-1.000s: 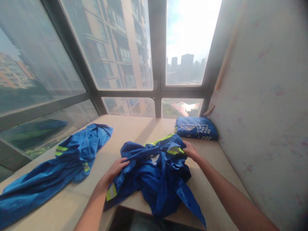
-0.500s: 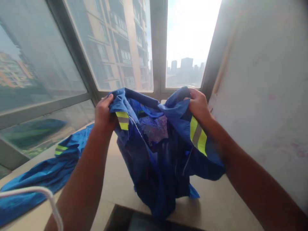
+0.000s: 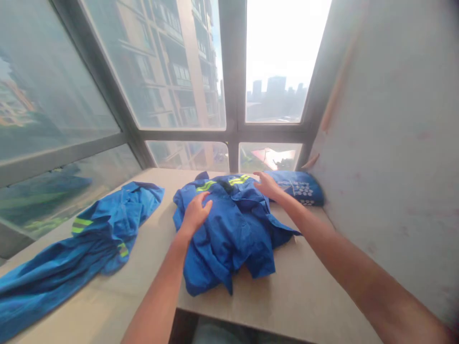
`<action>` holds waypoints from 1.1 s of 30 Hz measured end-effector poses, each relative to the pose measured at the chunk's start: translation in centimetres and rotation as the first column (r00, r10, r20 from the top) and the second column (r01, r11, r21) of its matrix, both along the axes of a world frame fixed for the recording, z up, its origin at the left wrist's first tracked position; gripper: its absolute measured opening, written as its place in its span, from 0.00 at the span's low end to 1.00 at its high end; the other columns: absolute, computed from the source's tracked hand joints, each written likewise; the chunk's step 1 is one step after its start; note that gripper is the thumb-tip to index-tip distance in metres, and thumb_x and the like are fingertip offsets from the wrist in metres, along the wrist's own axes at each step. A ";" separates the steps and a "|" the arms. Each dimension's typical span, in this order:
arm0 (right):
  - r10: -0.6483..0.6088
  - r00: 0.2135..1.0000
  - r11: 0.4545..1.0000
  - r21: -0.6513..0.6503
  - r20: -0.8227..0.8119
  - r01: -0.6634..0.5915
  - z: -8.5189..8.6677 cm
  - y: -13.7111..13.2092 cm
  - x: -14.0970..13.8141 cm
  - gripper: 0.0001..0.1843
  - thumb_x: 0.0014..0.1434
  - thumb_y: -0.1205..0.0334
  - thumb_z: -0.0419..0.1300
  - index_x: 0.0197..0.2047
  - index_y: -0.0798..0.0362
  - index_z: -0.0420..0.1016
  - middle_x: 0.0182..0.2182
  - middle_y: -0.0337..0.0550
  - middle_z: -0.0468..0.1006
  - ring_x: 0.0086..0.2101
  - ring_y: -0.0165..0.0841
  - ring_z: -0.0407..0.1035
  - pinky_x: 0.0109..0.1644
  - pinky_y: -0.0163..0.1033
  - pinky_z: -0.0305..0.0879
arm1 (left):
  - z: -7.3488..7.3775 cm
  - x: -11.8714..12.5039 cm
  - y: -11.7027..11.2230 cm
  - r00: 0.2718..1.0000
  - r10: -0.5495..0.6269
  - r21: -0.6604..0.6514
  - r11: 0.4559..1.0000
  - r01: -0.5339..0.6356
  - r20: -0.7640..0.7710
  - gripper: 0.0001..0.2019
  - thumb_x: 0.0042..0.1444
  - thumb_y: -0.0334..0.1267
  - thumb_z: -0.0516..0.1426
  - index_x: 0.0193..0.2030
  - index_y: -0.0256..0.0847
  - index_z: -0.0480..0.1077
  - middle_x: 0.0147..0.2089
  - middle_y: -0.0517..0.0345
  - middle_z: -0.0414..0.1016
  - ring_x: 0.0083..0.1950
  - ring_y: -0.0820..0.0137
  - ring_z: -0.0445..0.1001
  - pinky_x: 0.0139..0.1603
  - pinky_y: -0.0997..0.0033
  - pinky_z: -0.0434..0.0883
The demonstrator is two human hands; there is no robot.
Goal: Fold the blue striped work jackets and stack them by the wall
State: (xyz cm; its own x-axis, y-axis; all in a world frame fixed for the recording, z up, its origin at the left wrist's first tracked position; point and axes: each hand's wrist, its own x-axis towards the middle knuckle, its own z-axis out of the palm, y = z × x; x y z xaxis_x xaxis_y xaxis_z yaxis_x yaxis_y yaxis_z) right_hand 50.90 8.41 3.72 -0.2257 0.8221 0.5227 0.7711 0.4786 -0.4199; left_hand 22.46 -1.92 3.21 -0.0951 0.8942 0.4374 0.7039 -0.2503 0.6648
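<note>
A blue work jacket (image 3: 229,229) with yellow-and-grey reflective strips lies crumpled on the pale surface in front of me. Over its left part is my left hand (image 3: 196,212), fingers apart and nothing held. My right hand (image 3: 268,185) is at the jacket's upper right, its fingers spread and empty. Whether either hand touches the cloth I cannot tell. Part of the jacket's far edge bunches up near the reflective strips.
Another blue garment (image 3: 103,229) with reflective strips stretches along the left side. Behind my right hand, a blue roll with white patterns (image 3: 303,187) rests against the wall (image 3: 394,143). Windows (image 3: 186,155) border the pale surface (image 3: 304,296); a dark gap (image 3: 186,325) lies at its near edge.
The jacket, held up by both hands before, now lies on the surface. Both hands have let go of it and opened. The patterned roll behind it has come into view.
</note>
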 end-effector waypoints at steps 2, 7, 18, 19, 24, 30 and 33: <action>-0.078 0.997 0.993 -0.090 0.023 0.080 -5.2 -2.0 1.6 0.15 0.60 0.67 0.60 0.51 0.54 0.75 0.47 0.51 0.78 0.48 0.40 0.73 0.55 0.47 0.70 | -5.7 0.4 -3.9 0.991 0.014 -0.048 0.999 -0.021 -0.131 0.14 0.63 0.39 0.57 0.52 0.36 0.74 0.53 0.45 0.77 0.53 0.59 0.77 0.57 0.53 0.73; -0.236 0.968 0.960 -0.135 0.090 0.246 -15.5 -7.6 7.6 0.22 0.61 0.62 0.56 0.57 0.58 0.71 0.54 0.60 0.74 0.55 0.48 0.68 0.59 0.53 0.64 | -15.9 2.3 -14.4 0.830 -0.024 0.062 0.996 0.071 -0.558 0.19 0.63 0.36 0.53 0.60 0.42 0.70 0.63 0.48 0.72 0.63 0.57 0.71 0.65 0.48 0.66; -0.333 0.941 0.914 -0.227 0.051 0.336 -19.8 -9.9 11.7 0.09 0.53 0.66 0.58 0.37 0.53 0.78 0.46 0.55 0.76 0.51 0.45 0.68 0.56 0.47 0.64 | -17.0 -6.5 -15.9 0.803 -0.008 -0.002 1.000 0.008 -0.596 0.24 0.58 0.27 0.47 0.57 0.41 0.73 0.57 0.53 0.78 0.56 0.66 0.77 0.58 0.66 0.75; -0.319 0.948 0.913 -0.261 0.022 0.313 -19.6 -10.1 11.5 0.08 0.54 0.66 0.57 0.36 0.53 0.78 0.45 0.53 0.77 0.49 0.43 0.70 0.54 0.45 0.65 | -16.6 -7.6 -15.7 0.817 -0.005 -0.015 1.000 -0.004 -0.577 0.23 0.57 0.28 0.47 0.54 0.42 0.75 0.54 0.54 0.79 0.54 0.66 0.79 0.57 0.67 0.75; -0.419 0.895 0.891 -0.255 -0.151 0.374 -15.3 -11.7 11.5 0.15 0.60 0.57 0.53 0.43 0.52 0.77 0.35 0.48 0.81 0.36 0.40 0.75 0.42 0.42 0.68 | -12.2 -12.7 -15.3 0.821 0.164 -0.036 0.975 -0.219 -0.547 0.19 0.56 0.32 0.48 0.49 0.44 0.76 0.50 0.55 0.81 0.49 0.63 0.80 0.52 0.66 0.76; -0.382 0.795 0.906 -0.019 -0.471 0.424 -2.5 -13.5 11.3 0.17 0.57 0.51 0.59 0.42 0.54 0.79 0.33 0.43 0.80 0.27 0.32 0.69 0.33 0.36 0.65 | -6.2 -14.2 -14.7 0.591 0.492 0.203 0.849 -0.488 -0.639 0.16 0.62 0.36 0.48 0.51 0.42 0.71 0.54 0.49 0.77 0.52 0.56 0.76 0.56 0.49 0.71; -0.288 0.784 0.918 0.075 -0.550 0.389 1.9 -13.9 9.2 0.15 0.58 0.52 0.61 0.40 0.54 0.79 0.29 0.40 0.78 0.26 0.30 0.66 0.32 0.35 0.65 | -6.9 -9.5 -14.1 0.530 0.499 0.277 0.852 -0.444 -0.686 0.17 0.63 0.39 0.51 0.55 0.37 0.70 0.58 0.42 0.74 0.58 0.50 0.71 0.65 0.36 0.59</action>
State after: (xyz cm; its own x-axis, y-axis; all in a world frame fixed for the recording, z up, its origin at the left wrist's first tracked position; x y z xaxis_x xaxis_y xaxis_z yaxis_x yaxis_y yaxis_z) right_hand 60.11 -5.52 5.66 0.3955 0.6775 0.6202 0.5879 0.3320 -0.7377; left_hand 13.01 -16.01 -3.65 -0.1320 0.7836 0.6070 0.9644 0.2431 -0.1042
